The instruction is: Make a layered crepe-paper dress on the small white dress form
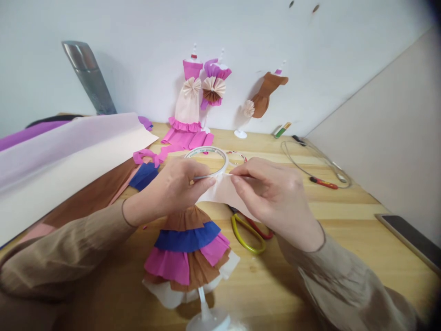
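Observation:
My left hand point(172, 186) is closed on a roll of tape point(224, 160), its thumb pressing near one end of a pale strip of crepe paper point(229, 191). With thumb and forefinger, my right hand point(275, 197) pinches the strip's upper edge close to the roll. Part of the strip is hidden behind my right fingers. Below my hands, a small dress form on a white stand point(206, 317) wears a tiered paper skirt point(188, 250) in brown, blue, pink and white. Scissors point(250, 236) with yellow and red handles lie under my right hand.
Sheets of crepe paper point(79, 142) are piled at the left. Several dressed mini mannequins point(188, 103) stand along the wall beside a grey bottle point(90, 76). At the right lie a cable point(289, 151), a red-handled tool point(324, 183) and a phone point(413, 236).

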